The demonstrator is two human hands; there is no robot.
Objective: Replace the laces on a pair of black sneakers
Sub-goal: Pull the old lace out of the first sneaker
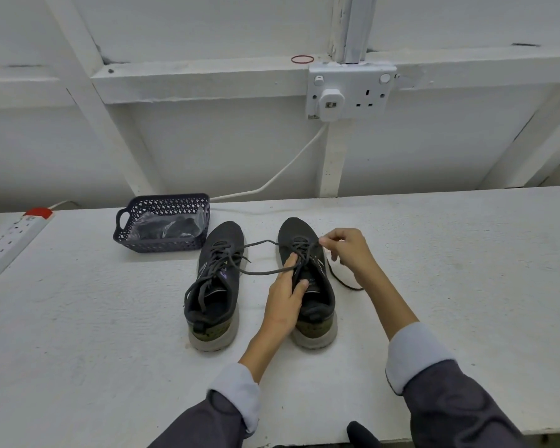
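fingertips of the right hand pinch a strand of the lace over the right sneaker; the left hand lies straight-fingered on its tongue, pressing down, gripping nothing; the left sneaker stands just beside it on the white table; both toes point away towards the wall, long axes running front to back; the lace looks limp and light, probably best drawn near its tip; the soft upper likely wants steadying at midfoot

The left shoe, black with a pale sole, stands toe away, laced, ends loose. Just beside it stands the matching right shoe; its lace is partly undone, its ends trailing to both sides.
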